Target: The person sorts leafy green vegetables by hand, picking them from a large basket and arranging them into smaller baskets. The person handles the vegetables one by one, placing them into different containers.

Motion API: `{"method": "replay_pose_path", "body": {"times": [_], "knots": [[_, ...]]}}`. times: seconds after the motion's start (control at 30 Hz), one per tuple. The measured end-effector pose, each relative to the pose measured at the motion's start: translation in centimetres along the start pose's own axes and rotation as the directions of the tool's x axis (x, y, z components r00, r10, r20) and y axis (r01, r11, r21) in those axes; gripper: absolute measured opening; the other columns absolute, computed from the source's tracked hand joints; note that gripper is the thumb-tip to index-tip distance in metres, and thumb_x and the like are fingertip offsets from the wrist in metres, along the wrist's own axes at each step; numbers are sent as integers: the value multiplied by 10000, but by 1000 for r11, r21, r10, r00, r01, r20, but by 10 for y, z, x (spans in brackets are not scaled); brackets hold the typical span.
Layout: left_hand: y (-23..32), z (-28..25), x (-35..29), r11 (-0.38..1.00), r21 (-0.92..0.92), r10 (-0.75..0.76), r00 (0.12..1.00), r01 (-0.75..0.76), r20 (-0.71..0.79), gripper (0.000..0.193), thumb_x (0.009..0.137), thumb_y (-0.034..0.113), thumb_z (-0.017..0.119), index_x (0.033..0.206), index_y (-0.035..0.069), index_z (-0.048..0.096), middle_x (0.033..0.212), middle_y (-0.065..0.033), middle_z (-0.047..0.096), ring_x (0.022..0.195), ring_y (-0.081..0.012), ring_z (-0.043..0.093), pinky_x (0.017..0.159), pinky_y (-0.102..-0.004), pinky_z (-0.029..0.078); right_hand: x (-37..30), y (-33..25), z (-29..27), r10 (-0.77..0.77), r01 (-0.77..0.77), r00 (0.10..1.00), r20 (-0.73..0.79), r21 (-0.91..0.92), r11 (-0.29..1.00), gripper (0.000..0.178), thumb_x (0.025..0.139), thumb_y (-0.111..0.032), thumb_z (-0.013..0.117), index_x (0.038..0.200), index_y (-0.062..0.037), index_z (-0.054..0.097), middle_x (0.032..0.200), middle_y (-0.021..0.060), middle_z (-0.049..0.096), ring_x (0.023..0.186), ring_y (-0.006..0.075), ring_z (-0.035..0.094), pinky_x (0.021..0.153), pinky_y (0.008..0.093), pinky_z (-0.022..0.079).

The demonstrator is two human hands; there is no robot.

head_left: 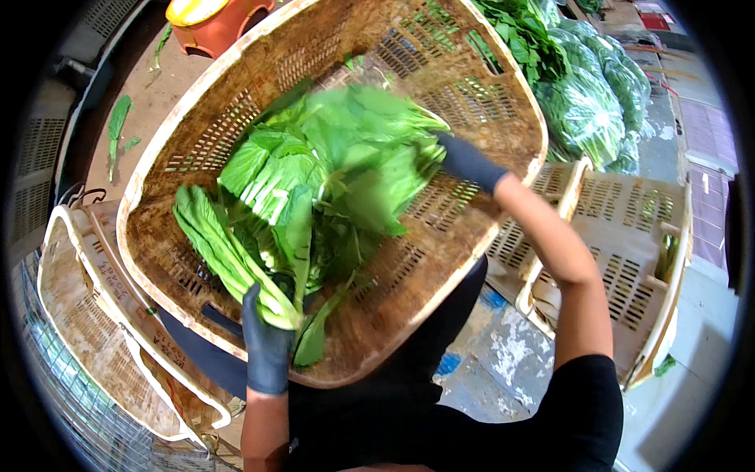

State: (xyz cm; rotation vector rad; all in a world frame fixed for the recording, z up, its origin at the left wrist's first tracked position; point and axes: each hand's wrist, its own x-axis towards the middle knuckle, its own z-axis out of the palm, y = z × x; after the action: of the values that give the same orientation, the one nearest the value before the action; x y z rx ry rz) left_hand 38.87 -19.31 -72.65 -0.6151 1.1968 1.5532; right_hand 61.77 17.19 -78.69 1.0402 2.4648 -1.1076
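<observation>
A large dirty plastic basket (338, 346) with slotted walls lies tilted before me, over my legs. Inside it is a heap of leafy greens (271, 169) with pale stems, partly smeared by motion. My left hand (267, 346), in a dark grey glove, is closed around the stem end of a bunch of leafy greens (224, 244) at the basket's near left. At the right of the heap my right hand (469, 163), gloved alike, grips the stems of more greens (405, 161); its fingertips are partly hidden among them.
Stacked plastic crates (102, 315) stand at the left, others (621, 236) at the right. Bagged greens (590, 102) lie at the far right. An orange stool (216, 31) stands at the back, and a loose leaf (118, 122) lies on the floor.
</observation>
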Motion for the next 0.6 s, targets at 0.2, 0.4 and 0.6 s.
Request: {"method": "replay_pose_path", "body": {"times": [0.2,0.4,0.6], "knots": [[-1,3,-48,994,-37,-94,983,101,161,722,774,205,572,1398,70,234,1301,-198,415,1179,-422,445,983,-518,385,96,190,10,414,-481,875,-249,-367,796,570,680,-314,735,1143,-49,535,1203,217,534,1113,359,521,920,440,433],[-17,-18,-31,986,-80,-143,989,145,20,615,801,260,570,1329,41,342,1188,-181,523,1000,-307,536,800,-403,480,115,182,2,415,-390,905,-92,-566,726,574,618,-419,765,1050,-66,634,1060,223,610,1035,353,573,871,436,466],[-29,-30,-14,998,-61,-18,1000,16,-21,519,868,273,589,1294,47,396,1100,-104,559,928,-204,560,773,-340,482,44,64,-79,363,-397,910,198,668,629,419,837,-390,639,1032,-20,614,758,57,626,537,84,530,444,200,404]]}}
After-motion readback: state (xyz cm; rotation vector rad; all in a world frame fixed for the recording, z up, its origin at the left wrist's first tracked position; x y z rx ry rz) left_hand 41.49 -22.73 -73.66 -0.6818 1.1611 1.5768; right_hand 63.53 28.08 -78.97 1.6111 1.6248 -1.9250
